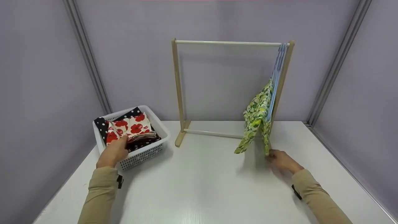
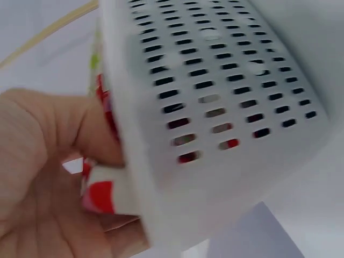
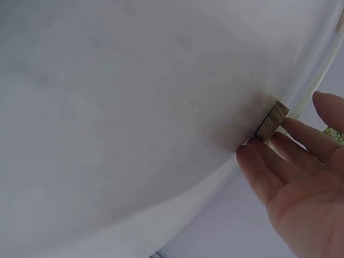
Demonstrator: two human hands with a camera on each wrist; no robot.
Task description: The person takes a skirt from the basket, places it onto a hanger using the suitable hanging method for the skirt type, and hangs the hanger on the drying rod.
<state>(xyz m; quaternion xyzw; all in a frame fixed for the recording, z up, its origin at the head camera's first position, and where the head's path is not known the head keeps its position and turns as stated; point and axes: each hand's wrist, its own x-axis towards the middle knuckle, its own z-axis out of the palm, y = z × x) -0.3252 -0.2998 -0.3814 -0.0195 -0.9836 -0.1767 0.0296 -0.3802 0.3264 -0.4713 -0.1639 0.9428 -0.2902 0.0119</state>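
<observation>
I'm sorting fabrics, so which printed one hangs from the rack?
The green-and-yellow cloth; the red-flowered cloth and dark polka-dot cloth lie in the white basket.

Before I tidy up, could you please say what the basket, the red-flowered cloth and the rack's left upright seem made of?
The basket looks like smooth white plastic, judging by its even slots and rounded corners. The red-flowered cloth seems thin, matte fabric, given its stacked folds; the fibre is unclear. The left upright is probably wood, from its tan colour; finish unclear.
</observation>
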